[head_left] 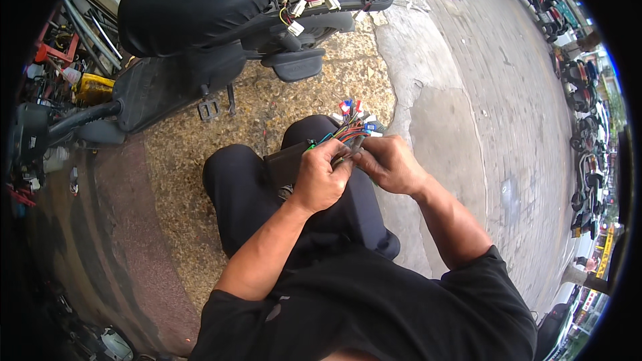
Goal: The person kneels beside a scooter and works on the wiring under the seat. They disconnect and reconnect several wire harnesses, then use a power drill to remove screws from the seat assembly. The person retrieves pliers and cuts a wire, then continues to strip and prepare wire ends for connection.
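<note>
Over my lap, both hands meet at a bundle of coloured wires (349, 134) tipped with red, blue and white plugs. My left hand (322, 178) is closed in a pinch on the wires. Close beside it, the fingers of my right hand (393, 166) are also closed on the bundle, around a greyish stretch near its base. Fingers hide exactly where the wires are gripped. A dark flat box (283, 167) rests across my thighs, next to my left hand; whether the wires join it is hidden.
Ahead stands an electric scooter with a black seat (200, 3), a pedal (209, 109) and an opened tail showing white connectors (330, 1). Tools and parts, including a red metal frame (59, 50), crowd the far left. Parked scooters (584, 130) line the right side.
</note>
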Available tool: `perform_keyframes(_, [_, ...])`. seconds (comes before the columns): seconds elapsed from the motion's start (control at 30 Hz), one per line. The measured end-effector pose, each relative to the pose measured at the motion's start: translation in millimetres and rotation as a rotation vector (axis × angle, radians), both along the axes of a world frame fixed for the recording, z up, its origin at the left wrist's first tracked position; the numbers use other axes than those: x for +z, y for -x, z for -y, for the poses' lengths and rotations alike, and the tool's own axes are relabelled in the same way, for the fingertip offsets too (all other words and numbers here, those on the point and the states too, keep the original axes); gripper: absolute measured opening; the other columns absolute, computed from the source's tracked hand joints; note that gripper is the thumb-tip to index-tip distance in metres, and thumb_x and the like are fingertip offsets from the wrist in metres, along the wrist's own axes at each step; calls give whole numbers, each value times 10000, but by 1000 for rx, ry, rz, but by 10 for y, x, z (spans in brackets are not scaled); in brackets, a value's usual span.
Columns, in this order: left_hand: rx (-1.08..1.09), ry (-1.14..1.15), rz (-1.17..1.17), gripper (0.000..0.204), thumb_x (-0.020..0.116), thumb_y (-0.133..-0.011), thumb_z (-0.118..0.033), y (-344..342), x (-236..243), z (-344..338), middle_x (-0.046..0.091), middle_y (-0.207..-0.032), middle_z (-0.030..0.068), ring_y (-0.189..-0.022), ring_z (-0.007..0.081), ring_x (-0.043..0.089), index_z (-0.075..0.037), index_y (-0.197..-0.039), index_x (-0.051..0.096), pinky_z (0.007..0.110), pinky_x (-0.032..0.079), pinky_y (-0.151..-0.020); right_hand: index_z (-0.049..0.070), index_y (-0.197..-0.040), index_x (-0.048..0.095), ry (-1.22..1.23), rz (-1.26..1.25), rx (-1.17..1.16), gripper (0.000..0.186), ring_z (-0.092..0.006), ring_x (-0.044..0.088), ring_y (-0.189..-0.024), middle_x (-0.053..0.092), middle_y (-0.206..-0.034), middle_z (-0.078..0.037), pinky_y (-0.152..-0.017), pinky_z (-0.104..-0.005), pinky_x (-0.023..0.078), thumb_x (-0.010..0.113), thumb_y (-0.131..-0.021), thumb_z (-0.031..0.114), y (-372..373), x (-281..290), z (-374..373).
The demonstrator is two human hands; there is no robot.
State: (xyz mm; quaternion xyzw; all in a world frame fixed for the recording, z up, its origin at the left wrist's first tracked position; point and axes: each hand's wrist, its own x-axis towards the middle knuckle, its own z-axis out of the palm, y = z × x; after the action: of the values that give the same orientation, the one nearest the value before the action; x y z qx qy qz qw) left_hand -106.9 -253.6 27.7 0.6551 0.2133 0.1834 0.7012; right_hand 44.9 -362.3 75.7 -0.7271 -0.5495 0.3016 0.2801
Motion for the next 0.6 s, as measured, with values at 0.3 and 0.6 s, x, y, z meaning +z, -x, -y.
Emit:
perform_keyframes(0.3, [-34, 16, 43, 44, 662, -857, 9, -35, -42, -83, 651, -774, 29, -712, 54, 559, 2, -889, 633, 239, 462, -622, -14, -874, 608, -124, -340, -121, 138, -117, 558, -658, 612, -714, -72, -601, -317, 471, 662, -901, 111, 7, -81, 85])
perform_keyframes(0.6, [-26, 84, 148, 75, 633, -880, 38, -20, 3, -64, 600, -777, -31, -710, 25, 515, -22, -925, 622, 206, 428, -640, 18, -940, 566, -108, -700, -196, 139, -72, 519, -629, 580, -709, -1, -543, -245, 426, 644, -952, 132, 48, -275, 88])
